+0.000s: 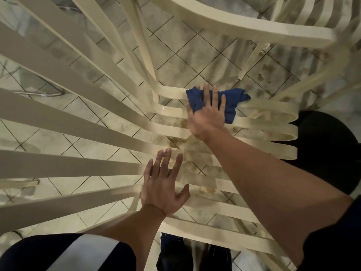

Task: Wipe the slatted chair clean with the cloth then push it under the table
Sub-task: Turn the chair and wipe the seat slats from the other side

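Blue cloth [235, 100] lies on the seat of the slatted chair [78, 165] at two o'clock of centre, pressed flat under the straight fingers of the right hand [207, 116], while the left hand [163, 189] at six o'clock, fingers spread and grasping nothing, rests on the slats.

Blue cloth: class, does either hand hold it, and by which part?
No grip: the right hand presses flat on the cloth, at its middle; the left hand rests on the chair slats.

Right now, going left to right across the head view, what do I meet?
Long cream back slats of the slatted chair → left hand, fingers spread over the seat → right hand pressing the dark blue cloth → black round object.
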Motion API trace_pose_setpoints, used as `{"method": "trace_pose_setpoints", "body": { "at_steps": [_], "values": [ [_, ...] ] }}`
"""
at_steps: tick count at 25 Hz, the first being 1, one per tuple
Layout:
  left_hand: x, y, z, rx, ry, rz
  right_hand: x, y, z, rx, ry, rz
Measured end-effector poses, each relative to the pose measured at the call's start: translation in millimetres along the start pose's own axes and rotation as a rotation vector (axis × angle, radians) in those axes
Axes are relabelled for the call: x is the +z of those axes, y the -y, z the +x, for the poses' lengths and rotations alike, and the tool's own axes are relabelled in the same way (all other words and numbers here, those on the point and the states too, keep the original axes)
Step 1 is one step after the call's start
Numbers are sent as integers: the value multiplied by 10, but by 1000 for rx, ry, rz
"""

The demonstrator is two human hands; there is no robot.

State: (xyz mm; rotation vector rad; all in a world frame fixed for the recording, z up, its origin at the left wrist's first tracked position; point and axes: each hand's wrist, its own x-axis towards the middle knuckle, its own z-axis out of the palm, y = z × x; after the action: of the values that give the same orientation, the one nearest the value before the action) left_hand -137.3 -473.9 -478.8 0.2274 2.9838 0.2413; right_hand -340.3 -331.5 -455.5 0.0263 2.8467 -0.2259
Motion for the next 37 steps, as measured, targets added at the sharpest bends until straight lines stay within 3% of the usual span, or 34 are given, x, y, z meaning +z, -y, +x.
{"method": "trace_pose_setpoints", "body": {
  "at_steps": [4, 10, 17, 22, 28, 33, 37],
  "values": [
    [18, -4, -1, 4, -40, -33, -105, -542, -177, 18, -11, -79],
    [4, -10, -4, 6, -42, -25, -295, -1654, -456, 316, -49, -9],
    [15, -10, -16, 9, -31, -15, -161, -1315, -379, 501, -182, 112],
    [3, -12, -2, 7, -22, -6, -100, -1067, -362, 399, -216, 105],
    [-8, -35, -14, 3, -15, -1, -22, -565, -303, 241, -141, 64],
    [-25, -28, -13, -1, 11, 1, 56, -46, -103, 27, 29, -5],
    [-42, -17, -8, 3, 21, -7, 38, 21, -84, -35, 66, 19]
  ]
}}
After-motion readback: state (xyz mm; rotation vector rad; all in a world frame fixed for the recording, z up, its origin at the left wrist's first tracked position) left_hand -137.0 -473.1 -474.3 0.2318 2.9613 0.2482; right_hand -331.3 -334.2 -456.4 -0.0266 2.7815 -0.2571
